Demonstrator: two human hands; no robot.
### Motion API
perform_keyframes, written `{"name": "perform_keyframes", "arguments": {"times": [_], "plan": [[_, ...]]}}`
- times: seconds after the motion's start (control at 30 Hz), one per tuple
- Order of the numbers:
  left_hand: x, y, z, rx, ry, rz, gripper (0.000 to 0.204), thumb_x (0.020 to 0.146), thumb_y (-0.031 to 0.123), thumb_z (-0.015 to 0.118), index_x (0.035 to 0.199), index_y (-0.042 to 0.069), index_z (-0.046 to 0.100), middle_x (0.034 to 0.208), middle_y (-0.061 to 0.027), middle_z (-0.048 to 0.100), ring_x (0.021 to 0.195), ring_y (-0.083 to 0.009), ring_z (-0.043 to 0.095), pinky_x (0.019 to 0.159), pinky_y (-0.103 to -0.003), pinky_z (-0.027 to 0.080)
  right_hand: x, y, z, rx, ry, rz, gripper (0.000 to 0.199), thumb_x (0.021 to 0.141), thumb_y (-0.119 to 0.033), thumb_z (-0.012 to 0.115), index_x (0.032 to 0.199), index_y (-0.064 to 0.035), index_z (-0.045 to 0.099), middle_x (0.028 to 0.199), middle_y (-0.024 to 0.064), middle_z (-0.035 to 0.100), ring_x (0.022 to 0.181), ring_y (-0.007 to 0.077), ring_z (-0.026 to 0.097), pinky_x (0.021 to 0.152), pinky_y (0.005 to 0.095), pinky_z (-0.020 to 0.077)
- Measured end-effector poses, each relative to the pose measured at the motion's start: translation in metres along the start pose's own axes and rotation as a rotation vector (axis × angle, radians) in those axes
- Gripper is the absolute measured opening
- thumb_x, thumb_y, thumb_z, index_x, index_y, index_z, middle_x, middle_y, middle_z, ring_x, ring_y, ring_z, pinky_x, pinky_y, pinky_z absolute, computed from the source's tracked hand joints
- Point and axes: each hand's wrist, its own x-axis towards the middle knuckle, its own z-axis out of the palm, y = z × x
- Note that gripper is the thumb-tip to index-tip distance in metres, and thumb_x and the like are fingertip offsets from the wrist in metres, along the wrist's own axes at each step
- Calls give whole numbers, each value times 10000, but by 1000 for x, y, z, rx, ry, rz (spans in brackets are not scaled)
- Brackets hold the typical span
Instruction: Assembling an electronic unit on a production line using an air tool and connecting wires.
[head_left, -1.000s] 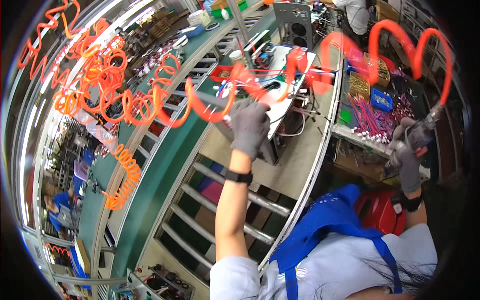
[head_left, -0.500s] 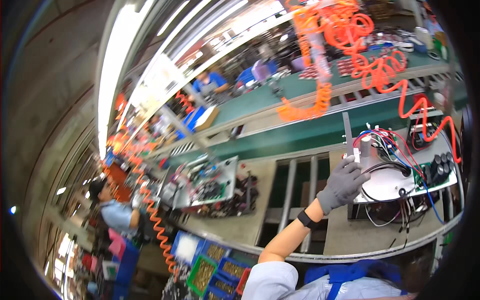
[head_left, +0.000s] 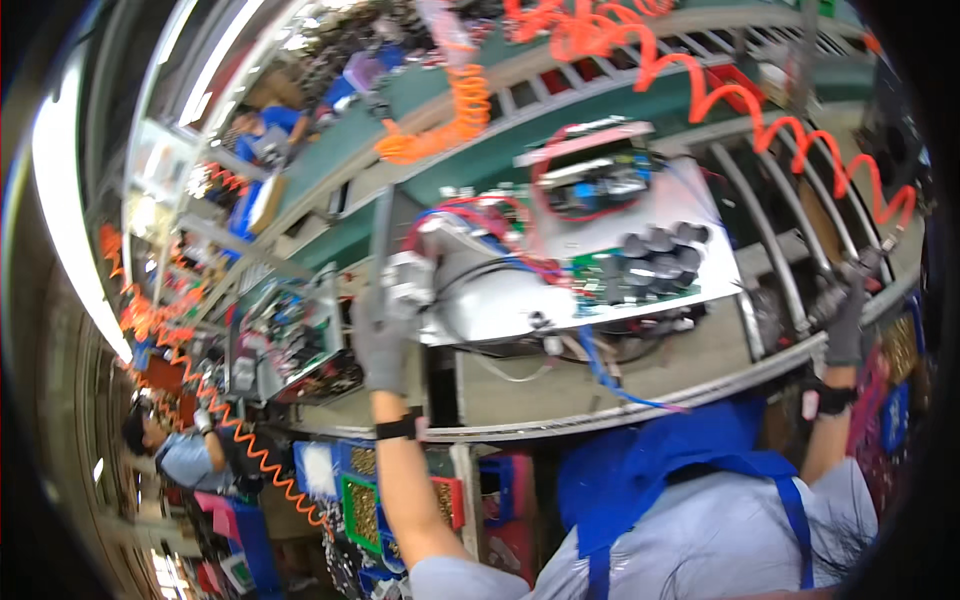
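My left hand [head_left: 380, 345], in a grey glove and smeared by motion, grips the left end of a metal chassis [head_left: 490, 318], by its dark upright plate [head_left: 384, 235] and a white block [head_left: 410, 278]. The chassis carries red, blue and black wires, a green circuit board [head_left: 597, 280] with several black capacitors [head_left: 660, 258], and a raised unit with blue parts [head_left: 600, 190]. Off to the right, my gloved right hand [head_left: 848, 325] is closed round a blurred air tool [head_left: 868, 266] at the end of an orange coiled hose [head_left: 770, 130]. The tool's tip cannot be made out.
A second wired chassis [head_left: 290, 335] sits farther left on the line. Metal rollers [head_left: 765, 235] lie between chassis and right hand. Bins of small metal parts [head_left: 362, 505] stand below the front rail [head_left: 600, 415]. A co-worker in light blue [head_left: 190, 455] is at left.
The view has swung right, so the chassis appears nearer the middle. My left hand stays at its left end. My right hand has come into view at the right with the air tool.
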Motion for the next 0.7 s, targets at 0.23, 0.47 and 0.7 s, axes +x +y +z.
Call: {"name": "perform_keyframes", "arguments": {"times": [0.23,0.47,0.7], "plan": [[25,-31,-26,88,-16,-35,577,734,-23,512,1308,-39,452,1231,-168,546,1128,-231,531,985,-327,395,-39,50,12,189,89,199,233,797,-245,668,940,-68,617,855,57,631,756,181,622,715,314,545],[34,-44,-50,230,-48,134,581,742,-8,461,1321,-49,431,1257,-159,534,1122,-228,523,995,-303,379,-102,173,49,41,32,317,222,799,-332,629,863,-126,578,756,57,556,729,231,564,686,415,494],[43,-39,-47,181,-61,69,587,747,15,453,1328,-59,419,1257,-167,525,1109,-224,519,969,-285,387,-138,305,42,-362,-113,340,341,821,-124,633,1138,-84,513,1054,105,563,968,237,555,883,395,485]]}}
